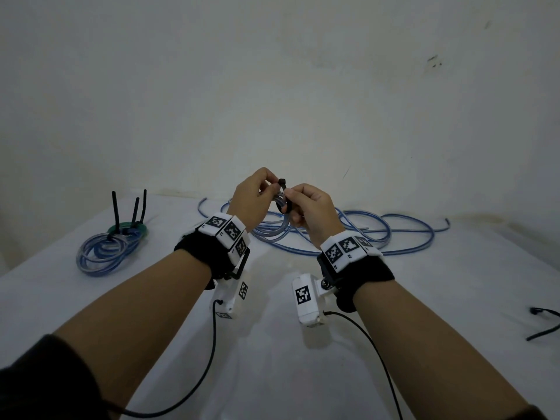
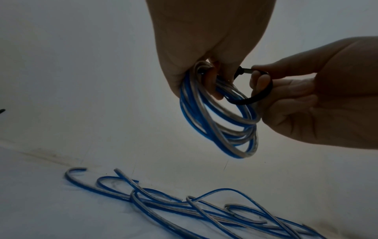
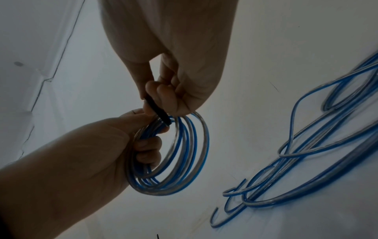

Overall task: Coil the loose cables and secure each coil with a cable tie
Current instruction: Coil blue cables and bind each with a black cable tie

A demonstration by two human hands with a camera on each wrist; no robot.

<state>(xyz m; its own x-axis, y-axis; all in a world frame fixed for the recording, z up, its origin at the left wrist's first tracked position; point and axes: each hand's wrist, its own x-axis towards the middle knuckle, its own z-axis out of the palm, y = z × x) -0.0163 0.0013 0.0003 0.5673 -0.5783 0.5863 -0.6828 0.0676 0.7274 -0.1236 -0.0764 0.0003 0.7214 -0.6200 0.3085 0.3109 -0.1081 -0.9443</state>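
Both hands (image 1: 285, 204) grip one blue coil (image 2: 220, 122), looping its black tie (image 2: 253, 97).

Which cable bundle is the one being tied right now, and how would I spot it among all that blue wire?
Start at the white table and look above its middle, where both hands meet. The left hand grips a small blue-and-clear coil, and the right hand pinches a black cable tie looped around it. Unlike the loose cables and the tied coils, it is held in the air.

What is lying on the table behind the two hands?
Behind the left hand and right hand, loose blue cables sprawl over the white table. The hands and the coil they hold cover the middle of that tangle, so it can't be seen.
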